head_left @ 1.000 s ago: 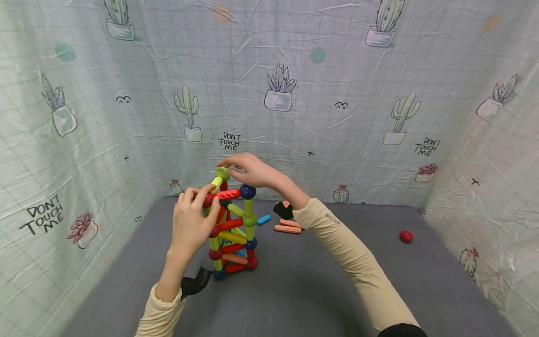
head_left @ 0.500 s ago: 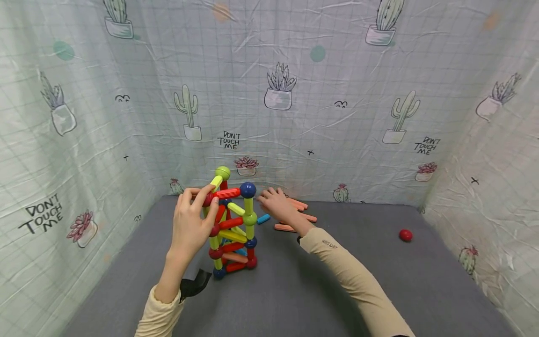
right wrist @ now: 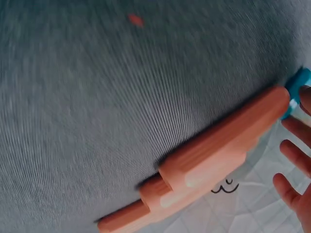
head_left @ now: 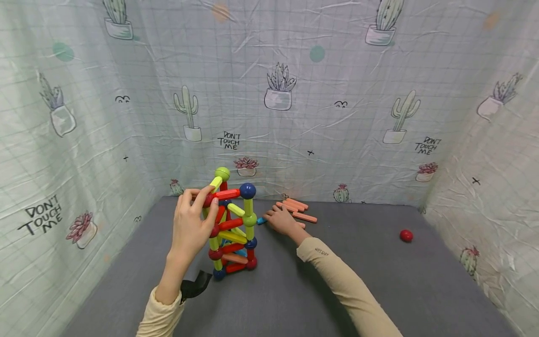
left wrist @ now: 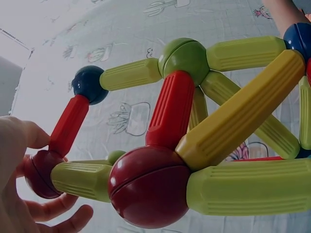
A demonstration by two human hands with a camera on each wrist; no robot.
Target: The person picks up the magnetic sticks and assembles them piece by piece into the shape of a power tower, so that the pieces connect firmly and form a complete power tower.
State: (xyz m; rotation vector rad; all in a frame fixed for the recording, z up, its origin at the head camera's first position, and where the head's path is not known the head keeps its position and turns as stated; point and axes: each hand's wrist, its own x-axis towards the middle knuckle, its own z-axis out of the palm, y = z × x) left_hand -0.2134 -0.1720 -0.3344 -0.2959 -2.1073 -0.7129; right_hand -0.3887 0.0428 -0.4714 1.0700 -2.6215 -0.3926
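A tower of magnetic rods and balls [head_left: 250, 220] stands upright at left of centre in the head view. My left hand [head_left: 191, 229] holds a dark red ball [left wrist: 43, 174] at its top near corner, thumb and fingers around it. From that ball a red rod [head_left: 227, 194] runs to a dark blue ball [head_left: 247, 190]. A green ball [head_left: 222, 173] tops the back corner. Right of the tower, my right hand [head_left: 283, 221] is low over the table, fingertips at a short blue rod [head_left: 261, 220]. Its fingers look spread in the right wrist view, beside the blue rod's end [right wrist: 294, 94].
Several orange rods [head_left: 305, 217] lie on the grey table [head_left: 337, 262] around and behind my right hand. A single red ball [head_left: 406, 236] sits far to the right. A printed cloth [head_left: 311, 126] encloses the back and sides.
My right hand has left the green ball at the tower's top and moved down and right to the blue rod on the table. The left hand stays in place on the red ball.
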